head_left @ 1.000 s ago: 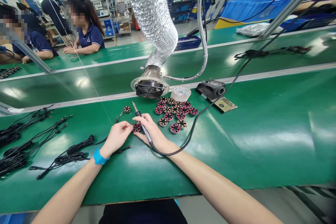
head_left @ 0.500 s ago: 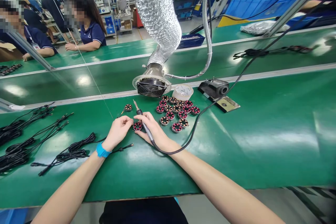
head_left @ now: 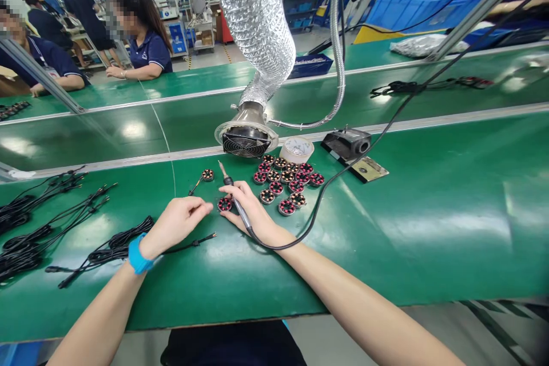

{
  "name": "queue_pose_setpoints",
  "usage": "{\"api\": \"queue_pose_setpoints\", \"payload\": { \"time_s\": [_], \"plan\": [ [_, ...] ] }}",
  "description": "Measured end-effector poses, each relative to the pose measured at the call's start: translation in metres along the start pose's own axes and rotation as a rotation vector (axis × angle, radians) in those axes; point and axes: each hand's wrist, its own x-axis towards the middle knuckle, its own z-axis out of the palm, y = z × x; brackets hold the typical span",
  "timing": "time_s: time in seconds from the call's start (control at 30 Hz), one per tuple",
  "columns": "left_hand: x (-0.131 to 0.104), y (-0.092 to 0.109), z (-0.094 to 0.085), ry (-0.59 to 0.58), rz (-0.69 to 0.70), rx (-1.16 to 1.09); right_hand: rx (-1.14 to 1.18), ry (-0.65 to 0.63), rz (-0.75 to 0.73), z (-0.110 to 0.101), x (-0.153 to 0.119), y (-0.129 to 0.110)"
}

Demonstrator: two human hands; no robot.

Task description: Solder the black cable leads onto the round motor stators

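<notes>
My right hand (head_left: 251, 209) is closed around a soldering iron (head_left: 239, 210), its tip pointing up and away. Thumb and fingers of that hand also rest at the side of a small round coil core with red windings (head_left: 224, 205). My left hand (head_left: 180, 220), a blue band on its wrist, is just left of that core with fingers pinched together. A thin pale solder wire (head_left: 165, 140) comes down from above to the left hand; its end is hidden there. Another coil core (head_left: 208, 175) with leads attached lies beyond the hands.
Several coil cores (head_left: 287, 176) are grouped right of my hands, near a tape roll (head_left: 297, 150) and an iron stand (head_left: 349, 143). A fume extractor (head_left: 246, 140) hangs over the bench (head_left: 407, 229). Black cables (head_left: 118, 243) lie left. People (head_left: 148, 54) sit across the bench.
My left hand has drawn back slightly left, away from the red coil core, and turned. The solder wire has gone from straight to slightly curved. My right hand stays nearly still.
</notes>
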Motion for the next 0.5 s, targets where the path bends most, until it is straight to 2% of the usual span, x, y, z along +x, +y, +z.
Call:
{"api": "queue_pose_setpoints", "payload": {
  "time_s": [0.13,0.23,0.33,0.5],
  "plan": [
    [-0.010,0.000,-0.007,-0.252,0.143,0.184,0.007,0.026,0.019,-0.002,-0.001,0.003],
    [-0.010,-0.003,-0.008,-0.334,0.186,0.193,-0.007,0.055,0.025,-0.002,-0.001,0.005],
    [-0.005,-0.004,-0.011,-0.306,0.142,0.116,-0.011,0.057,0.029,0.000,-0.002,0.005],
    [0.002,-0.006,-0.008,-0.133,-0.043,-0.232,0.051,0.029,0.020,0.006,0.002,-0.003]
  ]
}}
